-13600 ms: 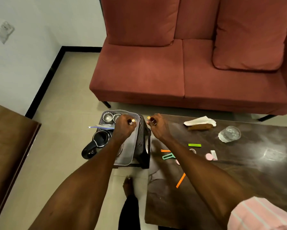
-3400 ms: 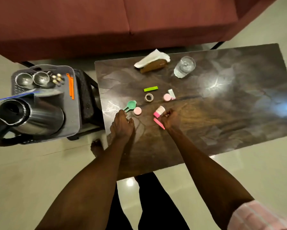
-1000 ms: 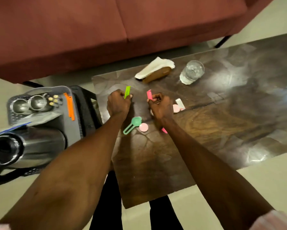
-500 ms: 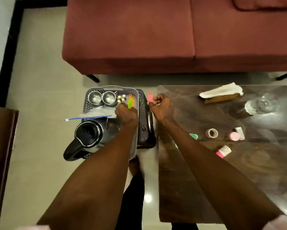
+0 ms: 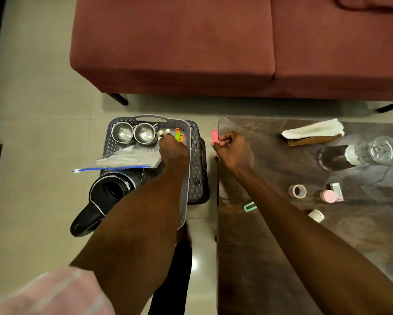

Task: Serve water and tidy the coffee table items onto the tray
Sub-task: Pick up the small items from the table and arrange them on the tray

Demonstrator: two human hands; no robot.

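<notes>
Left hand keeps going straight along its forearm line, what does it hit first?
Probably the green clip and orange clips at the left hand's fingertips, then the tray's far rim. Height is unclear.

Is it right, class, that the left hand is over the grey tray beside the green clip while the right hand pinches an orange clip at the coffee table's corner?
Not quite. In the head view the right hand pinches a pink clip, not an orange one. The rest stands: the left hand is over the grey tray beside the green clip, and the right hand is at the coffee table corner.
</notes>
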